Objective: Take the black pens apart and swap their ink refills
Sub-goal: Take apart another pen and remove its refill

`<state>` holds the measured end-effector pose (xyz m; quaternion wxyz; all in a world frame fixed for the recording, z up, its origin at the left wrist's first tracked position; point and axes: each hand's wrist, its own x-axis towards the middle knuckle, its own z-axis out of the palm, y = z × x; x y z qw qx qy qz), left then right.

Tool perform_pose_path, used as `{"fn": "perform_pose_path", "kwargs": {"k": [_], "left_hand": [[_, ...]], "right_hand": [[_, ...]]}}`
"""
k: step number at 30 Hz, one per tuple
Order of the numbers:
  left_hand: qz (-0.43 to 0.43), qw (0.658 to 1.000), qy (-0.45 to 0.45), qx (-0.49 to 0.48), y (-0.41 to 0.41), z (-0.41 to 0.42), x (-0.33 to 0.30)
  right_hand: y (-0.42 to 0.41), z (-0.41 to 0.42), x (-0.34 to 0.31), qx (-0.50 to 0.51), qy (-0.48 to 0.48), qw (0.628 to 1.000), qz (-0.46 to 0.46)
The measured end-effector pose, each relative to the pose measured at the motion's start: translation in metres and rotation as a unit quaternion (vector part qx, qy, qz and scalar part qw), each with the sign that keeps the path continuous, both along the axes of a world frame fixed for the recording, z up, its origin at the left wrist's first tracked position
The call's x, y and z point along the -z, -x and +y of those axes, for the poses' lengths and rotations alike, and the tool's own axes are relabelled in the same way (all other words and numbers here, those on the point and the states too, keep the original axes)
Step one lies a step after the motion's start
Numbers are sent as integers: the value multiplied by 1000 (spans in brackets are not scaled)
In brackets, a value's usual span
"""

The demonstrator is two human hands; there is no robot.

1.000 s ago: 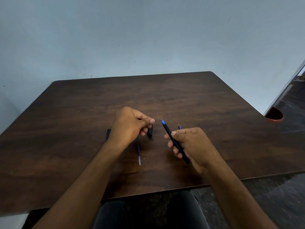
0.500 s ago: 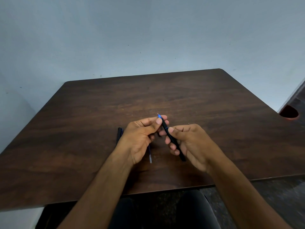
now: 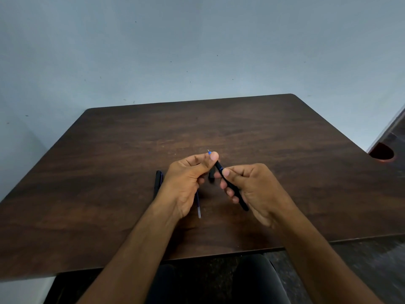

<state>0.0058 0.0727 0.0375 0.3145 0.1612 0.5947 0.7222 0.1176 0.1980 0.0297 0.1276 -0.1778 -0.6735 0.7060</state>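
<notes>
Black pen (image 3: 230,186) slants across the right hand (image 3: 255,189), whose curled fingers clasp its barrel, its long axis running up-left from that grip to the blue tip pinched by the nearer left hand (image 3: 190,176).

Both forearms (image 3: 135,249) are bare to the frame's edge, no sleeves showing; the hands (image 3: 186,183) carry no rings; dark trousers (image 3: 219,281) cover the knees below the table (image 3: 87,194).

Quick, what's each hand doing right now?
Left hand: pinching the tip end of the black pen.
Right hand: gripping that pen's barrel.
</notes>
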Motion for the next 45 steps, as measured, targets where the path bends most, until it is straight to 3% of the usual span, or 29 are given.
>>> {"fn": "perform_pose_path", "kwargs": {"k": [4, 12, 20, 32, 41, 45], "left_hand": [[4, 998, -17, 54, 1, -4, 0], [-26, 999, -5, -33, -2, 2, -1], [-1, 997, 5, 79, -4, -5, -4], [21, 998, 41, -35, -2, 0, -1], [38, 996, 29, 74, 0, -5, -6], [45, 998, 19, 44, 3, -7, -6]], "right_hand": [[0, -2, 1, 4, -6, 1000, -4], [-2, -6, -3, -7, -14, 1000, 2], [-4, -6, -5, 17, -36, 999, -11], [-1, -8, -1, 4, -32, 999, 5], [3, -5, 2, 22, -30, 999, 16], [4, -4, 1, 29, -18, 999, 14]]}}
